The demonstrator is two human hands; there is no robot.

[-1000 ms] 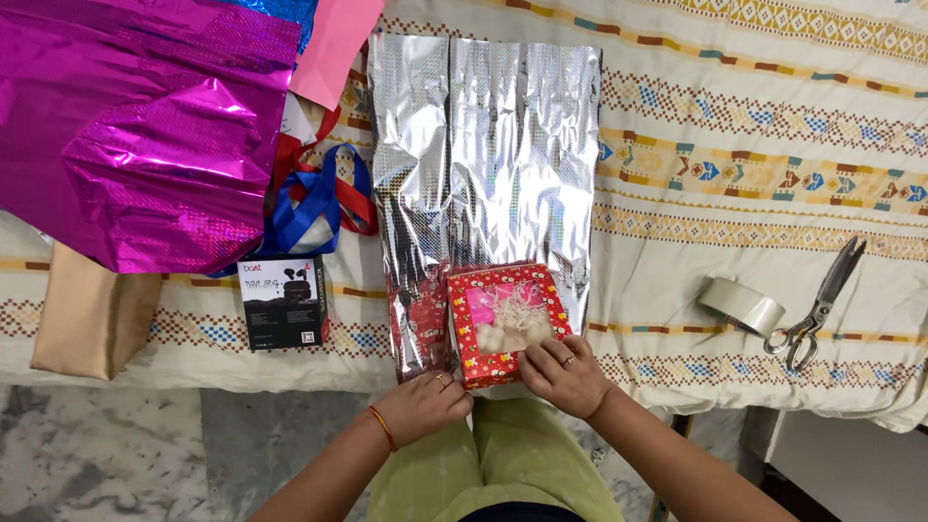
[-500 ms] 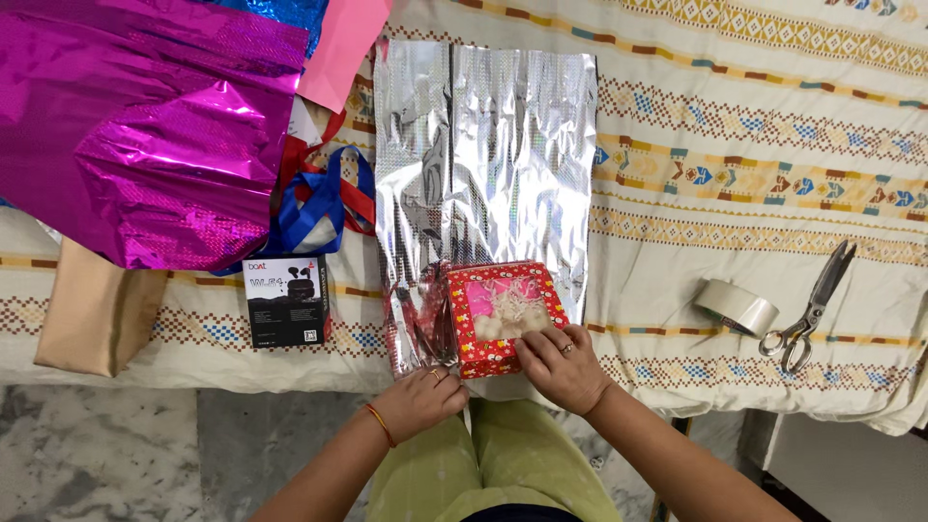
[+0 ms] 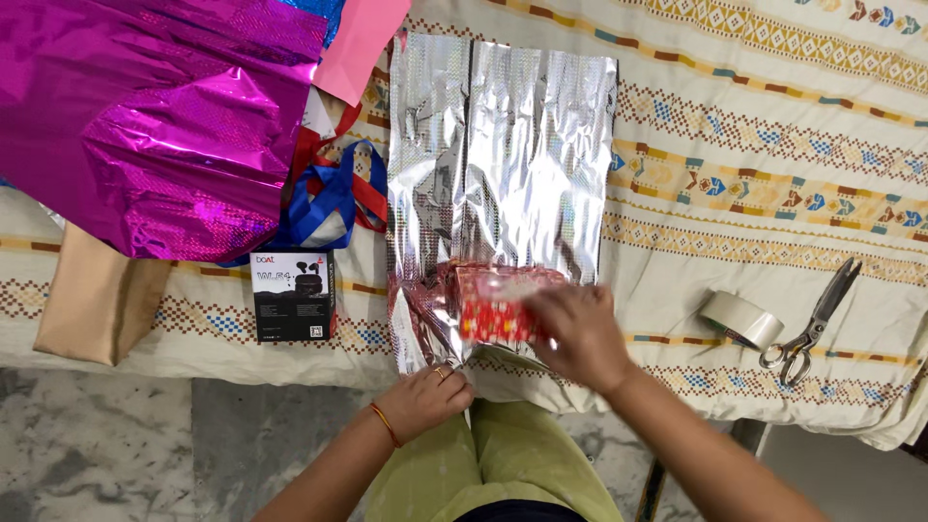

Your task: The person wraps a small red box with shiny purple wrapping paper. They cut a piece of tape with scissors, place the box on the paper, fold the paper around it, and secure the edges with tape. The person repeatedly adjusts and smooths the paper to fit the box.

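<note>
Near edge, head view: left hand (image 3: pixel 422 399), ring on a finger and orange band at the wrist, fingers curled together and pinching the near corner of the silver foil sheet (image 3: pixel 507 164) at the bed's edge. Right hand (image 3: pixel 578 333) is blurred, lies over the near right part of the red patterned gift box (image 3: pixel 493 307); fingers look wrapped on the box's edge but can't tell how firm the grip is. Box sits on the near end of the foil sheet, tilted up on one side, its red pattern mirrored in the crumpled foil just left of it. Foil runs away from the person in a long strip, creased lengthwise, lying flat on the cream bedsheet (image 3: pixel 773 126) with coloured woven bands. Left of the foil, near the bed edge: small black product box (image 3: pixel 293 296), flat, apart from the foil. Further left a tan fabric piece (image 3: pixel 92 295) hangs over the bed edge. Right of the hands, well apart: clear tape roll (image 3: pixel 739 319), and just beside it steel scissors (image 3: pixel 814 314), blades shut, pointing away. Mid-left: blue and red ribbon straps (image 3: pixel 333 198) bunched, touching the foil's left edge. Far left: big magenta metallic wrapping sheet (image 3: pixel 155 116), crumpled, covering the ribbons partly. Far top: pink paper sheet (image 3: pixel 362 43) tucked beside the magenta one. Grey marble floor (image 3: pixel 145 445) below the bed.
</note>
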